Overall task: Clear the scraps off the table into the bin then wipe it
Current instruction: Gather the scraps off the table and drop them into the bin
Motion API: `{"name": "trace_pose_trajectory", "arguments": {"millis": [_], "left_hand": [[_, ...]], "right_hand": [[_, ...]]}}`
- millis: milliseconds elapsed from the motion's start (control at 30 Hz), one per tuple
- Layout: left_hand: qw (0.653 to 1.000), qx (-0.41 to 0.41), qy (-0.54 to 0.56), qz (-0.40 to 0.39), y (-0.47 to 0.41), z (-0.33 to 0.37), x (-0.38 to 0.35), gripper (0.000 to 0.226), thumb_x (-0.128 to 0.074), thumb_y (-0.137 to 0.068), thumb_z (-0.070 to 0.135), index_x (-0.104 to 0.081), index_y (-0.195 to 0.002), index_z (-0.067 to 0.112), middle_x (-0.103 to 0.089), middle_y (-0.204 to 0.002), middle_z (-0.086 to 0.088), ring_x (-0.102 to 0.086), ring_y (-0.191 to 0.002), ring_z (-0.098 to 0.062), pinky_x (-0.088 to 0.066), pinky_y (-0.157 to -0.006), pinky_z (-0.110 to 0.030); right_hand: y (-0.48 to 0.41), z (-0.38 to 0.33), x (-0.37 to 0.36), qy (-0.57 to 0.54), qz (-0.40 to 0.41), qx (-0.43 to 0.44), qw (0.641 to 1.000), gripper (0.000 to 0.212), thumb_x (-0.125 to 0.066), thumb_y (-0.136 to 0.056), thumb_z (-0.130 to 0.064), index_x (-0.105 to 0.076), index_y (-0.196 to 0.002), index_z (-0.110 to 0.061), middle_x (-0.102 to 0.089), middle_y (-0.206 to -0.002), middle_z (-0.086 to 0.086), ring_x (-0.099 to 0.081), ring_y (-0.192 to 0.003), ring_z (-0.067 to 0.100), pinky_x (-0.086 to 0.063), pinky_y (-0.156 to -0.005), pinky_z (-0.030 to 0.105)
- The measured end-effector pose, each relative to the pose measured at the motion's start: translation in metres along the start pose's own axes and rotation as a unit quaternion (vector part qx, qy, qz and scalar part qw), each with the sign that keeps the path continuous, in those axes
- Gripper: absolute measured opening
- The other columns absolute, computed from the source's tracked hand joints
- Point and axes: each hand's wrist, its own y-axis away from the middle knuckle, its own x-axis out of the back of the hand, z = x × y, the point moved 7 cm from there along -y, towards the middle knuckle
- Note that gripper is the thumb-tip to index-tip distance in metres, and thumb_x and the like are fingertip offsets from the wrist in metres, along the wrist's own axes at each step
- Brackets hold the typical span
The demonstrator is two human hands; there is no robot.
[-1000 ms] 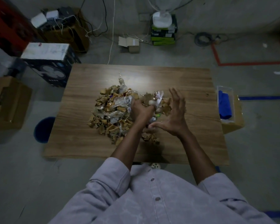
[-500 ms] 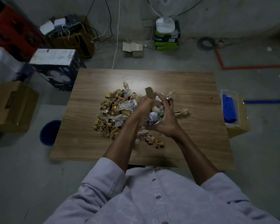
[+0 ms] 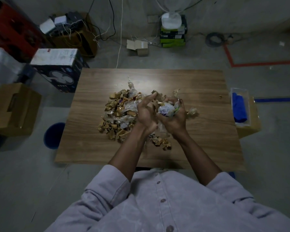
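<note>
Step in hand: clearing, first stage. The wipe has not begun.

The left hand (image 3: 146,114) and right hand (image 3: 173,118) are raised together above the tabletop (image 3: 199,131). Their fingers (image 3: 179,104) are curled inward and clamped from both sides on a wad (image 3: 167,110) of crumpled pale plastic and card.

Most of the scraps (image 3: 119,114) lie on the tabletop in a loose heap just left of the fingers and touching the left hand's outer edge. A smaller cluster (image 3: 162,142) lies below the wrists, on the near side of the fingers. One crumpled piece (image 3: 193,112) sits just right of the fingers, and a crumb (image 3: 220,96) lies well off to their right.

The material is torn brown card mixed with clear and white wrappers. It looks light, springy and likely to shed.

In my judgement, the next move is to carry the wad well to the left of the fingers, over the tabletop's edge, to the blue bin (image 3: 53,135) on the floor. The grip should stay closed so nothing drops. Several more handfuls appear necessary.

A blue cloth (image 3: 239,108) lies in a clear tray (image 3: 238,91) far right of the fingers, untouched.
</note>
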Motion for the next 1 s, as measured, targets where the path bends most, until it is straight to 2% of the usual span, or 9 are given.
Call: {"name": "trace_pose_trajectory", "arguments": {"millis": [167, 267, 333, 433, 500, 633, 700, 867, 1000], "left_hand": [[0.99, -0.062, -0.051, 0.112, -0.006, -0.01, 0.025, 0.043, -0.057, -0.094, 0.048, -0.07, -0.114, 0.013, -0.072, -0.112, -0.011, -0.066, -0.104, -0.029, -0.051, -0.094, -0.049], [0.979, 0.007, 0.015, 0.205, 0.001, -0.039, 0.048, 0.044, -0.052, -0.093, 0.056, -0.07, -0.115, 0.023, -0.065, -0.123, -0.013, -0.062, -0.112, -0.034, -0.052, -0.095, -0.052], [0.97, 0.053, 0.079, 0.223, 0.002, -0.061, 0.06, 0.054, -0.05, -0.093, 0.059, -0.065, -0.13, 0.023, -0.061, -0.129, -0.016, -0.059, -0.115, -0.038, -0.048, -0.101, -0.06], [0.972, 0.061, 0.137, 0.182, -0.001, -0.07, 0.053, 0.068, -0.053, -0.09, 0.064, -0.056, -0.144, 0.023, -0.064, -0.133, -0.02, -0.061, -0.122, -0.042, -0.044, -0.106, -0.063], [0.98, 0.018, 0.15, 0.132, -0.006, -0.054, 0.039, 0.073, -0.055, -0.089, 0.067, -0.057, -0.144, 0.018, -0.064, -0.136, -0.02, -0.062, -0.122, -0.042, -0.048, -0.104, -0.059], [0.994, -0.067, 0.06, 0.055, -0.014, -0.009, 0.007, 0.069, -0.046, -0.098, 0.067, -0.061, -0.141, 0.015, -0.066, -0.13, -0.022, -0.064, -0.115, -0.04, -0.049, -0.104, -0.06], [0.996, -0.074, -0.025, 0.04, -0.014, 0.0, -0.003, 0.069, -0.048, -0.098, 0.067, -0.063, -0.138, 0.013, -0.065, -0.134, -0.02, -0.063, -0.121, -0.039, -0.042, -0.111, -0.063], [0.981, -0.07, -0.18, 0.032, -0.018, 0.007, -0.004, 0.065, -0.071, -0.085, 0.063, -0.072, -0.125, 0.011, -0.072, -0.124, -0.016, -0.067, -0.119, -0.036, -0.048, -0.108, -0.059], [0.99, -0.074, -0.112, 0.041, -0.014, 0.007, 0.006, 0.047, -0.08, -0.081, 0.044, -0.075, -0.11, 0.007, -0.066, -0.117, -0.027, -0.064, -0.11, -0.044, -0.042, -0.105, -0.073]], "right_hand": [[-0.003, 0.015, 0.007, -0.109, 0.06, -0.136, 0.983, 0.035, -0.085, -0.073, -0.009, -0.06, -0.094, -0.023, -0.068, -0.092, 0.004, -0.07, -0.077, 0.01, -0.058, -0.07, 0.038], [-0.002, 0.018, 0.006, -0.268, 0.079, -0.269, 0.922, 0.009, -0.08, -0.081, -0.019, -0.073, -0.084, -0.015, -0.074, -0.081, 0.003, -0.07, -0.071, 0.02, -0.055, -0.064, 0.035], [-0.001, 0.016, 0.001, -0.358, 0.051, -0.309, 0.88, 0.019, -0.067, -0.094, -0.017, -0.079, -0.079, -0.014, -0.076, -0.078, 0.002, -0.072, -0.067, 0.02, -0.057, -0.058, 0.029], [0.001, 0.018, -0.003, -0.42, 0.022, -0.312, 0.852, 0.016, -0.067, -0.094, -0.019, -0.08, -0.094, -0.009, -0.077, -0.095, 0.01, -0.074, -0.083, 0.028, -0.06, -0.07, 0.035], [0.007, 0.02, -0.008, -0.39, 0.007, -0.316, 0.865, 0.031, -0.074, -0.086, -0.022, -0.074, -0.11, -0.003, -0.073, -0.109, 0.016, -0.071, -0.096, 0.035, -0.06, -0.081, 0.043], [0.021, 0.017, -0.027, -0.361, -0.057, -0.331, 0.87, 0.045, -0.074, -0.087, -0.022, -0.067, -0.126, -0.001, -0.067, -0.13, 0.02, -0.067, -0.114, 0.037, -0.053, -0.097, 0.05], [0.02, 0.016, -0.03, -0.327, -0.07, -0.321, 0.886, 0.043, -0.07, -0.091, -0.027, -0.069, -0.127, -0.004, -0.069, -0.127, 0.018, -0.067, -0.115, 0.038, -0.054, -0.097, 0.052], [0.025, 0.005, -0.026, -0.266, -0.094, -0.316, 0.906, 0.024, -0.057, -0.102, -0.028, -0.075, -0.109, -0.013, -0.079, -0.101, 0.006, -0.076, -0.089, 0.023, -0.06, -0.065, 0.032], [0.025, -0.007, -0.041, -0.337, -0.121, -0.329, 0.874, 0.039, -0.057, -0.102, -0.019, -0.061, -0.132, 0.005, -0.067, -0.127, 0.023, -0.067, -0.114, 0.038, -0.059, -0.086, 0.042]]}}
